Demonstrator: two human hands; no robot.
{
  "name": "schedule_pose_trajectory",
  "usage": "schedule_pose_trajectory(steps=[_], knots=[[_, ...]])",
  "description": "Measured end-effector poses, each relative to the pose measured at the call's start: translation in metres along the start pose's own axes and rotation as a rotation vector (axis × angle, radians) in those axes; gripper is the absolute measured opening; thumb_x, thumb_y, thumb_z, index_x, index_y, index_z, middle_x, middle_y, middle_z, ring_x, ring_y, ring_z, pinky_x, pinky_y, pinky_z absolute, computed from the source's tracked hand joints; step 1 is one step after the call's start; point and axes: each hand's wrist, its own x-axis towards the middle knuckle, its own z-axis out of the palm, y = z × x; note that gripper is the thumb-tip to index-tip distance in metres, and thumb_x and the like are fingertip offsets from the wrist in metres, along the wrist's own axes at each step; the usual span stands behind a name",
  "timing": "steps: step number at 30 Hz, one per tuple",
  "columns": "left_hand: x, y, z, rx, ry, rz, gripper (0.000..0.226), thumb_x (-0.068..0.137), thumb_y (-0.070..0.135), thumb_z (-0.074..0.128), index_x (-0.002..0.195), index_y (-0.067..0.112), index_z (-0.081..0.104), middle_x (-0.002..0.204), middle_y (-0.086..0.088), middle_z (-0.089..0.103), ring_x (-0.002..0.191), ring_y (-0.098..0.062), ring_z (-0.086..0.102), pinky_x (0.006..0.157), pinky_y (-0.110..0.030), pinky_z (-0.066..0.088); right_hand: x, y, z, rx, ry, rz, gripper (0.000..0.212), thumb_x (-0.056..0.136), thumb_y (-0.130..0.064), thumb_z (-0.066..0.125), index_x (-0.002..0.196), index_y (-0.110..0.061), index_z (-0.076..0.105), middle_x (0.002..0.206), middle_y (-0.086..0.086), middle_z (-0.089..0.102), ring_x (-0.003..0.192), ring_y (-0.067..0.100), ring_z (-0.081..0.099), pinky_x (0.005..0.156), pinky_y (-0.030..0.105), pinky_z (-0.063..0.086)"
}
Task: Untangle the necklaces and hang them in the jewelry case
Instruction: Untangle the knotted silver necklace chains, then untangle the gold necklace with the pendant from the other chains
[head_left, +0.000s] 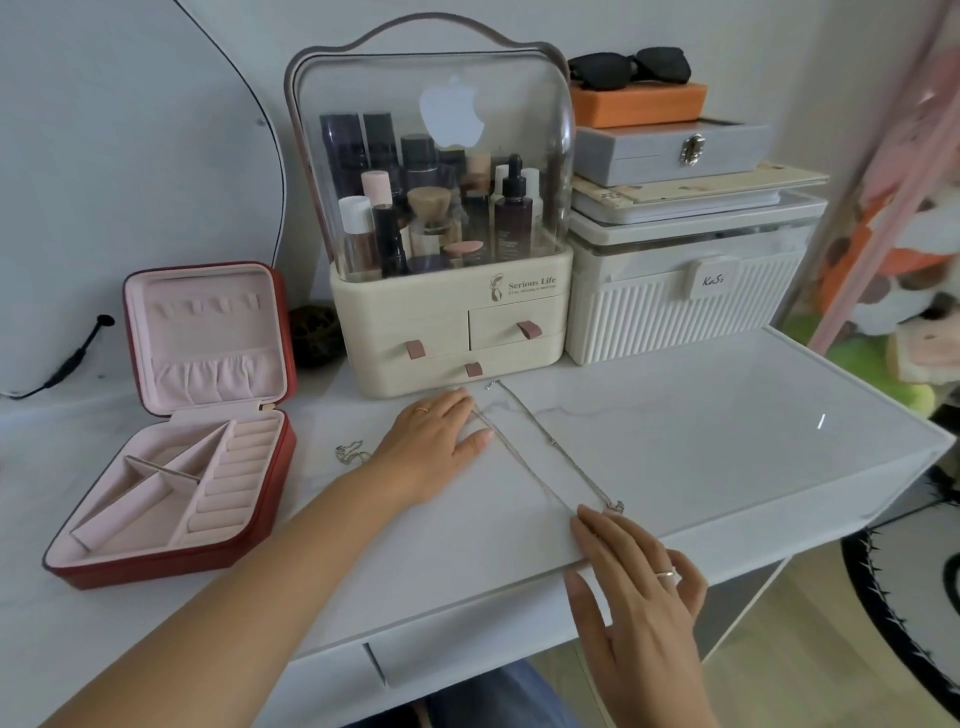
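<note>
The necklace (552, 443) lies stretched mid-frame on the table (701, 431), long axis upper left to lower right, pendant at the front edge. The left hand (436, 441) presses flat on its upper end; the right hand (639, 587) touches the lower end with straight fingers. Bare tabletop lies to the right, and the open case (171, 566) sits far left.

The left forearm (260, 561) is bare to the picture's edge. The left grip (431, 441), toward 7 o'clock, wears a thin gold ring (422, 410). The right grip (639, 582), at 5 o'clock, wears a pale shiny band (667, 574). At 6 o'clock show blue denim trousers (524, 691).
</note>
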Motion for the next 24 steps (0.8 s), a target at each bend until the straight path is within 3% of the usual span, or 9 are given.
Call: schedule_pose_trajectory(steps=[9,14,17,20,24], knots=[[0.006,0.002,-0.003,-0.087,0.068,0.01,0.059,0.098,0.05,0.03,0.147,0.016,0.027,0.157,0.004,0.021,0.143,-0.015,0.02,0.115,-0.029,0.015,0.003,-0.006,0.002,-0.006,-0.058,-0.01,0.052,0.1,-0.045,0.023,0.121,-0.02,0.063,0.132,-0.008,0.058,0.125,0.007,0.045,0.103,0.031,0.019],[-0.022,-0.009,-0.026,-0.108,0.171,0.004,0.064,0.089,0.058,0.032,0.136,0.017,0.046,0.143,0.003,0.045,0.132,-0.016,0.039,0.104,-0.023,0.023,0.008,-0.012,0.003,0.006,-0.078,0.013,0.047,0.099,-0.043,0.022,0.127,-0.027,0.056,0.14,-0.004,0.05,0.13,0.011,0.04,0.106,0.029,0.015],[-0.046,-0.035,-0.042,-0.077,0.226,-0.063,0.037,0.092,0.034,0.054,0.125,0.018,0.058,0.132,0.003,0.056,0.124,-0.018,0.047,0.099,-0.023,0.027,0.016,-0.025,0.005,0.047,-0.063,-0.016,0.042,0.097,-0.042,0.03,0.131,-0.027,0.05,0.142,-0.003,0.046,0.13,0.013,0.038,0.107,0.028,0.013],[-0.067,-0.054,-0.056,-0.06,0.254,-0.137,0.029,0.09,0.023,0.06,0.119,0.021,0.062,0.128,0.005,0.059,0.119,-0.017,0.049,0.097,-0.026,0.03,0.037,-0.052,0.014,0.156,-0.145,-0.064,0.038,0.092,-0.037,0.041,0.127,-0.027,0.051,0.129,-0.01,0.052,0.12,0.009,0.043,0.097,0.025,0.023],[-0.09,-0.064,-0.061,-0.089,0.241,-0.163,0.031,0.089,0.036,0.061,0.117,0.025,0.063,0.123,0.011,0.059,0.115,-0.01,0.048,0.086,-0.018,0.027,0.081,-0.084,0.041,0.245,-0.38,-0.118,0.033,0.086,-0.043,0.047,0.109,-0.027,0.065,0.107,-0.011,0.061,0.102,0.014,0.055,0.081,0.028,0.03]])
